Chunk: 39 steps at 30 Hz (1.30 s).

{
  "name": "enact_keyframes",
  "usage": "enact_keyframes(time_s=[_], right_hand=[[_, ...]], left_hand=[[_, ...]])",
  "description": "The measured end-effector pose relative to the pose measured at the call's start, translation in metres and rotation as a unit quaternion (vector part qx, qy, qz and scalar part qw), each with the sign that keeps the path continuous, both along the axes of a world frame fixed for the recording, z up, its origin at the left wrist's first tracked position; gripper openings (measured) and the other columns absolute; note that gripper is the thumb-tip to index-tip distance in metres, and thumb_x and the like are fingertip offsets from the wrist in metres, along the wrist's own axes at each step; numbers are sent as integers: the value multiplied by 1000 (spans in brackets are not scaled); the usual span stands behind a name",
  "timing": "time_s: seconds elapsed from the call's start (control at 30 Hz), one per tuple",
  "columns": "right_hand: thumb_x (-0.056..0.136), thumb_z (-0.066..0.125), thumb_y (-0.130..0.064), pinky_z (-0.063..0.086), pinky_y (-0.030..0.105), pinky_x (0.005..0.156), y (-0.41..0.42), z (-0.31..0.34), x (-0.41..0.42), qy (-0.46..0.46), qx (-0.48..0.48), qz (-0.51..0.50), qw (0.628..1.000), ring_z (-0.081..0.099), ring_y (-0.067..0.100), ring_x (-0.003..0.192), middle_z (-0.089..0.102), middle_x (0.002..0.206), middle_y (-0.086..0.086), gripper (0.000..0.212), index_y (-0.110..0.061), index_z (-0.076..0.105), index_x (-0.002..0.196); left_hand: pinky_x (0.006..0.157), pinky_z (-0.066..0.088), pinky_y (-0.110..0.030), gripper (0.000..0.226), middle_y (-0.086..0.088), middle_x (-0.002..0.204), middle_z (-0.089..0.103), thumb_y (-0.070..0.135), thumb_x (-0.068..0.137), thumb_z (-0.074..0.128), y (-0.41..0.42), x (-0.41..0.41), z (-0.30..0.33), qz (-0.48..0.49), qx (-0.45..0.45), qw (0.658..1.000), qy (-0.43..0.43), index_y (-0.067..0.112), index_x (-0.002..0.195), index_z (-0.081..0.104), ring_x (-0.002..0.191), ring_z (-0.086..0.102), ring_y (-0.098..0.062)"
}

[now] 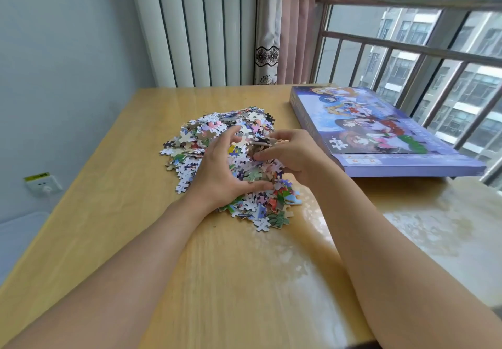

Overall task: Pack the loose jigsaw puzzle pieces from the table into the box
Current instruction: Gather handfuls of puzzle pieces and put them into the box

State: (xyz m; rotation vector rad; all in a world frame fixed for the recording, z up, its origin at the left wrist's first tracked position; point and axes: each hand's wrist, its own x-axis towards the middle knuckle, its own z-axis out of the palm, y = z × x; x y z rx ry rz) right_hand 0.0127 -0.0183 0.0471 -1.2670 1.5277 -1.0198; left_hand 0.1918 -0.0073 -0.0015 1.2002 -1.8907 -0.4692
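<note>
The glossy, pale yellow wooden table (114,213) is filling most of the view, its far edge running along a white ribbed wall panel (195,23) and its right side lying under a barred window (407,58). Bare tabletop is lying open along the left edge and across the whole near half, broken only by the two forearms. The flat, rectangular purple cardboard puzzle box (375,131), printed with cartoon figures, is sitting closed at the far right corner, its near end reaching to the right edge. The heap of small, many-coloured cardboard jigsaw pieces (212,131), knobbed and interlocking in shape, is spreading over the middle of the table, well apart from the left edge and near the box. The left hand (225,169) and right hand (293,153) are cupping inward close together on top of the heap, fingers curling round a clump of pieces between them.
</note>
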Motion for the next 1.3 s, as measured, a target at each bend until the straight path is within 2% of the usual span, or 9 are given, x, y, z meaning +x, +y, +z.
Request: enact_keyframes(time_s=[0.2,0.4,0.57,0.77,0.9,1.0,1.07,1.13,1.3], right_hand=[[66,88,1,54,44,71,18,17,-19,-82,-44,-51,994,74,36,80,77,96,16,33,-14,73,91],[75,81,6,58,45,85,49,25,-52,-182,23,-32,982,74,31,90,76,103,20,37,1,70,110],[80,77,7,59,31,63,82,22,-73,-221,59,-13,973,73,23,72,76,90,15,15,-6,70,81],[84,74,5,57,29,64,111,8,-94,-218,96,15,971,71,22,77,75,100,19,24,-1,68,106],[84,73,7,57,26,57,116,-1,-113,-238,107,-4,965,72,22,70,74,86,16,12,-5,75,85],[85,72,6,55,25,53,113,-3,-129,-253,113,-29,960,72,21,65,73,80,15,25,-9,73,65],[86,72,5,53,25,50,107,1,-136,-269,114,-57,955,70,20,63,72,83,15,11,-5,69,84],[87,71,3,52,28,54,101,5,-140,-270,118,-83,952,68,20,67,71,96,15,18,-3,66,103],[91,67,1,55,24,55,90,5,-146,-285,140,-116,941,64,18,63,71,84,12,17,-9,68,106]], left_hand=[[103,41,-34,117,16,128,50,82,41,78,8,2,6,-7,-12,1000,8,39,142,39,125,45,-10],[104,39,-34,91,15,131,47,70,56,82,15,-1,9,-32,-58,998,-17,35,134,49,125,43,-7],[104,39,-35,66,6,135,51,26,75,81,3,-25,27,-37,-113,989,-86,30,134,50,125,43,-13],[110,35,-35,76,3,141,47,10,71,76,-19,-103,43,-133,-84,965,-211,28,140,49,132,38,-19],[94,48,-34,23,3,111,71,34,89,71,-29,-133,36,-119,-91,981,-126,22,108,74,103,62,-15],[65,49,-34,28,5,69,69,38,95,63,-34,-139,37,-80,-66,995,-10,19,80,76,64,61,-12],[65,50,-32,26,8,69,70,40,95,62,-35,-142,38,-79,-60,995,-5,23,79,74,66,63,-9],[69,52,-29,18,10,82,73,39,93,64,-30,-149,37,-102,-52,993,-26,26,87,75,76,65,-6],[76,55,-37,17,-1,94,74,27,96,62,-25,-166,26,-96,-84,991,27,17,101,74,86,67,-19]])
